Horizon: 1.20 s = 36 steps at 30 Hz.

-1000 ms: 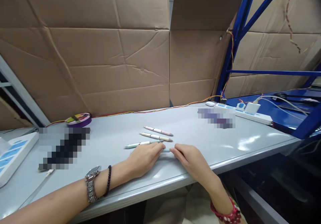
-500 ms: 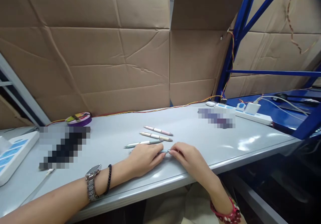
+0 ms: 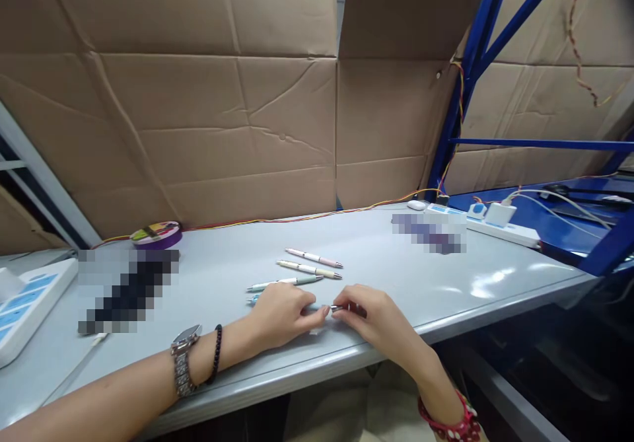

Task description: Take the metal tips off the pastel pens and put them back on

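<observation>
My left hand (image 3: pixel 282 313) rests low over the table with its fingers closed around a light blue pen (image 3: pixel 252 300). The pen's far left end sticks out past the hand, while the fingers cover its middle. At the pen's metal tip, the thumb and fingertips of my right hand (image 3: pixel 374 313) are pinched together. Just behind the hands lie three more pens side by side: a green and white pen (image 3: pixel 284 283), a cream pen (image 3: pixel 310 269) and a pink and white pen (image 3: pixel 314 257).
A white table (image 3: pixel 222 250) carries a purple tape roll (image 3: pixel 157 235) at back left. White power strips stand at the left (image 3: pixel 37 303) and right (image 3: pixel 502 229). Two items are blurred out. Cardboard (image 3: pixel 198 98) walls the back; a blue metal frame (image 3: pixel 456 111) rises at right.
Both hands have shifted slightly toward the table's front edge with the blue pen, and more of its left end shows. The other pens lie as before.
</observation>
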{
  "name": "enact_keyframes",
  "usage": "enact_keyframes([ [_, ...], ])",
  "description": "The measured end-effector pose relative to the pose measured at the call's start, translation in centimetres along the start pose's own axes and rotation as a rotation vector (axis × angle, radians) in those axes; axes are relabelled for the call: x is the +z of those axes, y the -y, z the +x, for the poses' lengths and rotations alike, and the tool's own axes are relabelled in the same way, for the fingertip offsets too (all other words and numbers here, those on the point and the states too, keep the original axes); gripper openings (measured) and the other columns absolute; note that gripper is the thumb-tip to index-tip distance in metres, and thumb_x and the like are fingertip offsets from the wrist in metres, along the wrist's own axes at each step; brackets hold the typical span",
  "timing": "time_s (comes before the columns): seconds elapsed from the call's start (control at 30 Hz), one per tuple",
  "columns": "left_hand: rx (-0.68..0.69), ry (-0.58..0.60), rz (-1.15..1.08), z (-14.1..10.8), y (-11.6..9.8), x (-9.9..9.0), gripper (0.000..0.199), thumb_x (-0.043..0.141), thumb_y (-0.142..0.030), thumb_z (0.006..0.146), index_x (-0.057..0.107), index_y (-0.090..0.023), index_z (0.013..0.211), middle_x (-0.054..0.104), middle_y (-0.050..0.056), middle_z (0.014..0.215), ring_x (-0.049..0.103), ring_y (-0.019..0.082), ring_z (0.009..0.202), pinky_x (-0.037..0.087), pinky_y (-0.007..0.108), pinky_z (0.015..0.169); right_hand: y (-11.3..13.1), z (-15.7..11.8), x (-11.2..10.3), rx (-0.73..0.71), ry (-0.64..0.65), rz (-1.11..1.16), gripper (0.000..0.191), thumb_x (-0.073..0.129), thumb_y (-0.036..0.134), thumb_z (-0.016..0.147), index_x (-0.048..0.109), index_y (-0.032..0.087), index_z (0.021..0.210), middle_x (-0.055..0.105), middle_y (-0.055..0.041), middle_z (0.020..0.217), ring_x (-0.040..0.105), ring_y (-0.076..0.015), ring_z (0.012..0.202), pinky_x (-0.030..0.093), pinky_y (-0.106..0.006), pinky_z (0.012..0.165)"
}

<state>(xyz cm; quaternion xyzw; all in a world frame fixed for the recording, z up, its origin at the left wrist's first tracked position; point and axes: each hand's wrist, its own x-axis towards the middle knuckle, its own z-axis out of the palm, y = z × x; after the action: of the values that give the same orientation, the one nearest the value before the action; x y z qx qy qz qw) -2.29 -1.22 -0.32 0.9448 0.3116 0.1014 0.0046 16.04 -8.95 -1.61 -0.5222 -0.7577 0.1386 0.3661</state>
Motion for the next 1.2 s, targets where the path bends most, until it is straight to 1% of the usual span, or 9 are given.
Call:
enact_keyframes([
  [0.2, -0.018, -0.012, -0.063, 0.1, -0.4, -0.4, 0.046, 0.041, -0.042, 0.086, 0.047, -0.017, 0.047, 0.038, -0.002, 0.043, 0.029, 0.011, 0.044, 0.018, 0.025, 0.047, 0.4, 0.0, -0.2, 0.004, -0.001, -0.044, 0.019, 0.044, 0.024, 0.091, 0.049, 0.020, 0.073, 0.055, 0.0018, 0.068, 0.048, -0.0132, 0.063, 0.036, -0.023, 0.057],
  [0.4, -0.021, -0.012, -0.085, 0.1, -0.6, -0.6, 0.047, 0.040, -0.040, 0.086, 0.051, -0.017, 0.047, 0.033, -0.003, 0.042, 0.026, 0.011, 0.043, 0.018, 0.024, 0.047, 0.6, 0.0, -0.3, 0.003, -0.031, -0.060, 0.023, 0.040, 0.024, 0.092, 0.048, 0.021, 0.071, 0.054, 0.0018, 0.069, 0.048, -0.0137, 0.065, 0.036, -0.024, 0.059],
  [0.5, -0.031, -0.021, -0.098, 0.1, -0.5, -0.5, 0.045, 0.043, -0.039, 0.085, 0.053, -0.017, 0.046, 0.033, -0.004, 0.042, 0.028, 0.010, 0.043, 0.019, 0.024, 0.046, 0.6, 0.0, -0.3, 0.002, -0.044, -0.049, 0.020, 0.043, 0.026, 0.091, 0.050, 0.021, 0.074, 0.055, 0.0020, 0.069, 0.048, -0.0132, 0.063, 0.037, -0.023, 0.058],
  [0.7, -0.042, -0.033, -0.121, 0.1, -0.1, -0.5, 0.043, 0.043, -0.035, 0.084, 0.053, -0.016, 0.046, 0.034, -0.003, 0.042, 0.028, 0.010, 0.044, 0.019, 0.023, 0.048, 0.2, -0.1, -0.3, -0.043, -0.059, -0.002, 0.007, 0.049, 0.025, 0.088, 0.056, 0.022, 0.088, 0.061, 0.0001, 0.079, 0.052, -0.0127, 0.066, 0.040, -0.023, 0.061],
  [0.93, -0.031, -0.041, -0.113, 0.2, 0.3, -0.3, 0.045, 0.041, -0.040, 0.084, 0.045, -0.017, 0.046, 0.034, -0.003, 0.042, 0.026, 0.011, 0.044, 0.018, 0.025, 0.048, 0.4, -0.1, -0.2, -0.020, -0.088, 0.024, 0.008, 0.049, 0.025, 0.087, 0.054, 0.021, 0.083, 0.058, 0.0016, 0.074, 0.051, -0.0113, 0.063, 0.040, -0.022, 0.059],
  [1.0, -0.030, -0.042, -0.095, 0.2, 0.4, -0.2, 0.046, 0.039, -0.041, 0.086, 0.044, -0.016, 0.047, 0.036, -0.002, 0.043, 0.028, 0.011, 0.044, 0.019, 0.025, 0.048, 0.4, 0.0, -0.3, 0.008, -0.124, 0.022, 0.008, 0.047, 0.024, 0.086, 0.052, 0.021, 0.081, 0.056, 0.0017, 0.071, 0.050, -0.0117, 0.062, 0.040, -0.022, 0.058],
  [1.07, -0.019, -0.034, -0.066, 0.2, 0.4, -0.2, 0.047, 0.037, -0.043, 0.088, 0.045, -0.016, 0.049, 0.039, -0.002, 0.044, 0.032, 0.011, 0.045, 0.019, 0.025, 0.048, 0.2, 0.0, -0.6, 0.052, -0.202, -0.016, 0.008, 0.046, 0.023, 0.084, 0.050, 0.021, 0.078, 0.053, 0.0016, 0.069, 0.050, -0.0126, 0.062, 0.040, -0.023, 0.057],
  [1.13, 0.007, -0.022, -0.032, 0.2, 0.4, -0.2, 0.047, 0.036, -0.045, 0.090, 0.047, -0.017, 0.054, 0.044, -0.001, 0.048, 0.039, 0.012, 0.047, 0.021, 0.025, 0.048, -0.5, 0.0, -1.1, 0.121, -0.298, -0.121, 0.006, 0.047, 0.023, 0.082, 0.049, 0.021, 0.077, 0.054, 0.0008, 0.071, 0.051, -0.0142, 0.066, 0.040, -0.025, 0.059],
  [1.2, 0.045, -0.021, -0.005, 0.1, 0.4, -0.2, 0.044, 0.035, -0.045, 0.091, 0.049, -0.017, 0.061, 0.050, 0.000, 0.055, 0.044, 0.014, 0.053, 0.023, 0.025, 0.050, -1.5, -0.1, -1.9, 0.214, -0.346, -0.283, 0.004, 0.048, 0.023, 0.079, 0.050, 0.021, 0.076, 0.056, -0.0008, 0.076, 0.052, -0.0171, 0.072, 0.039, -0.028, 0.062],
])
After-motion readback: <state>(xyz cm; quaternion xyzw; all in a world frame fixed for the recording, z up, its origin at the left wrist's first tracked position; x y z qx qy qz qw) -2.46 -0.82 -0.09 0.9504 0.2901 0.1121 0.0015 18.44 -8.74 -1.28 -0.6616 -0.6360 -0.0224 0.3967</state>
